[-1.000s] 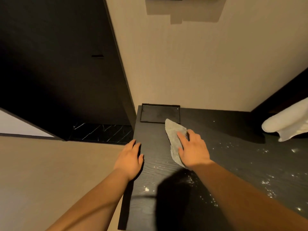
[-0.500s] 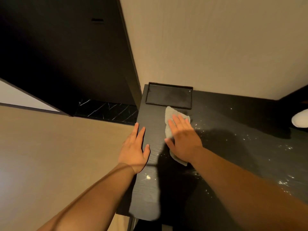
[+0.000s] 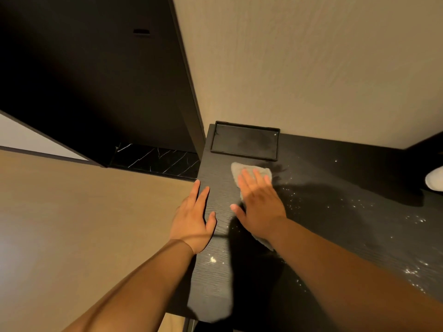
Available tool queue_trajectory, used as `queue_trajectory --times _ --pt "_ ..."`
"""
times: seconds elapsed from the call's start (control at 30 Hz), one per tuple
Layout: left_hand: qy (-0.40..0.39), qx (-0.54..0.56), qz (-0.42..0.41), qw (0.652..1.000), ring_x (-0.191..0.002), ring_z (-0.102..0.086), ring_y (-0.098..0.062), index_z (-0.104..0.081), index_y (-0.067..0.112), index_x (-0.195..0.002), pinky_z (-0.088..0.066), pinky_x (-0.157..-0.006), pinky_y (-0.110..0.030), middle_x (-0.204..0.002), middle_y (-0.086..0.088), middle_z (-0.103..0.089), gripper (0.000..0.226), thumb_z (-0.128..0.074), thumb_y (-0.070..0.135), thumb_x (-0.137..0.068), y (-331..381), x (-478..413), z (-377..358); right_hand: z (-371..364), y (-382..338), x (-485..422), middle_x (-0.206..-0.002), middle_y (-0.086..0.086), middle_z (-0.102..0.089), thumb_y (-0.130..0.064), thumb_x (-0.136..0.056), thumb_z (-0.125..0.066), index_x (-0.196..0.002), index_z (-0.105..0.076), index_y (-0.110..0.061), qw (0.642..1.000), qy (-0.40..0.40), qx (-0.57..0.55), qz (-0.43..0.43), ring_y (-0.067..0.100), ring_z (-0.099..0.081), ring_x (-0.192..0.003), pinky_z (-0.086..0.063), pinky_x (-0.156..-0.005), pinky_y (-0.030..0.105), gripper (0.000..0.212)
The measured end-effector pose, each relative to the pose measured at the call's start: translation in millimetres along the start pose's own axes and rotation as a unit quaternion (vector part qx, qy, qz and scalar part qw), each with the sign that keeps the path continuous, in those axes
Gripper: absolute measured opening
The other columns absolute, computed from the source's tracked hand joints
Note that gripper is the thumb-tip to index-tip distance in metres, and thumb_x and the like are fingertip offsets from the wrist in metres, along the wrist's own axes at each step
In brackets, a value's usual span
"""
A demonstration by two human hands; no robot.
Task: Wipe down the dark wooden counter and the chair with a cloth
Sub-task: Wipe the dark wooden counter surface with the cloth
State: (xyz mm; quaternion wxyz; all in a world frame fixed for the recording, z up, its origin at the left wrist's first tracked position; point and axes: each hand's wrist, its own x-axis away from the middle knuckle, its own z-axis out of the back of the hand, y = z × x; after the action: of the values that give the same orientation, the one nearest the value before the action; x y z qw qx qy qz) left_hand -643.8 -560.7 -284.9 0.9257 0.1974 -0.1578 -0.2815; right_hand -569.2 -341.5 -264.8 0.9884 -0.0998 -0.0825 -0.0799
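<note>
The dark wooden counter [image 3: 359, 236] runs from the middle of the view to the right, dotted with white specks. A grey cloth [image 3: 237, 170] lies flat on it near the back left corner. My right hand [image 3: 259, 204] presses down on the cloth with straight fingers spread. My left hand [image 3: 191, 219] rests flat on the counter's left edge, fingers straight, holding nothing. No chair is in view.
A shallow black tray [image 3: 244, 125] sits against the beige wall at the counter's back left corner, just beyond the cloth. A white object [image 3: 435, 179] pokes in at the right edge. A white crumb [image 3: 212, 259] lies near the front left. Left of the counter is beige floor.
My right hand has pushed the cloth away from me toward the black tray, with its fingers now spread flat. My left hand stays on the counter's left edge.
</note>
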Motion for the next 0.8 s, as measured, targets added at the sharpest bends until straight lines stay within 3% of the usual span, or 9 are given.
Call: queue_trajectory --times 0.07,0.13,0.33,0.43,0.53,0.67,0.8 --pt "0.006 -0.006 -0.002 1.0 -0.149 -0.032 -0.02 -0.023 0.027 -0.165 -0.035 -0.119 -0.038 -0.175 0.004 0.0 0.073 -0.052 0.046 -0.101 -0.5 -0.3 -0.9 1.0 5.6 -0.9 -0.17 0.008 -0.017 -0.069 -0.096 -0.037 -0.163 -0.015 -0.017 0.998 -0.017 0.02 0.061 0.031 -0.012 -0.157 -0.016 -0.128 0.052 0.088" --pt "0.006 -0.01 0.016 1.0 -0.151 -0.028 -0.02 -0.02 0.028 -0.166 -0.033 -0.122 -0.038 -0.175 0.003 0.003 0.075 -0.05 0.049 -0.101 1.5 2.0 -0.6 3.2 16.8 -2.0 -0.171 0.008 -0.018 -0.067 -0.097 -0.037 -0.163 -0.018 -0.018 0.997 -0.022 0.033 0.067 0.031 -0.014 -0.157 -0.017 -0.128 0.051 0.085" --pt "0.003 0.036 0.098 0.994 -0.153 -0.024 -0.015 -0.004 0.033 -0.167 -0.027 -0.121 -0.031 -0.175 0.008 0.004 0.079 -0.048 0.046 -0.103 2.0 23.5 -2.0 -5.1 -7.2 -12.4 -0.168 0.012 -0.025 -0.066 -0.098 -0.037 -0.162 -0.027 -0.013 0.996 0.045 -0.019 -0.073 0.035 -0.018 -0.156 -0.02 -0.126 0.054 0.083" --pt "0.009 0.065 0.104 0.992 -0.153 -0.031 -0.015 -0.008 0.035 -0.167 -0.033 -0.119 -0.033 -0.174 0.007 -0.014 0.076 -0.05 0.043 -0.103 -2.0 27.9 -2.3 -11.6 -28.2 -13.2 -0.171 0.011 -0.018 -0.069 -0.096 -0.035 -0.164 -0.019 -0.014 0.999 0.022 -0.043 0.006 0.034 -0.009 -0.158 -0.015 -0.127 0.055 0.089" --pt "0.012 0.089 0.096 0.991 -0.141 -0.048 -0.013 -0.01 0.04 -0.165 -0.045 -0.11 -0.033 -0.168 0.012 -0.031 0.076 -0.052 0.043 -0.101 -3.4 25.9 -1.9 -9.7 -18.0 -6.5 -0.171 0.009 -0.016 -0.068 -0.095 -0.037 -0.164 -0.019 -0.016 0.996 -0.004 0.014 0.092 0.032 -0.01 -0.158 -0.016 -0.127 0.054 0.089" --pt "0.006 0.102 0.103 0.989 -0.125 -0.059 -0.013 -0.005 0.047 -0.164 -0.052 -0.098 -0.032 -0.159 0.014 -0.043 0.078 -0.052 0.046 -0.101 -1.8 27.1 -1.2 -1.2 18.6 -7.6 -0.168 0.013 -0.023 -0.064 -0.099 -0.036 -0.162 -0.024 -0.015 0.999 0.024 0.032 -0.018 0.036 -0.018 -0.155 -0.019 -0.126 0.054 0.08" --pt "0.003 0.097 0.108 0.989 -0.12 -0.061 -0.012 -0.005 0.046 -0.164 -0.052 -0.095 -0.031 -0.158 0.013 -0.045 0.079 -0.051 0.047 -0.1 -2.0 25.8 -1.3 -2.6 0.9 -18.7 -0.167 0.017 -0.023 -0.071 -0.096 -0.031 -0.161 -0.022 -0.011 0.995 0.029 0.032 -0.089 0.041 -0.018 -0.154 -0.016 -0.127 0.055 0.089"
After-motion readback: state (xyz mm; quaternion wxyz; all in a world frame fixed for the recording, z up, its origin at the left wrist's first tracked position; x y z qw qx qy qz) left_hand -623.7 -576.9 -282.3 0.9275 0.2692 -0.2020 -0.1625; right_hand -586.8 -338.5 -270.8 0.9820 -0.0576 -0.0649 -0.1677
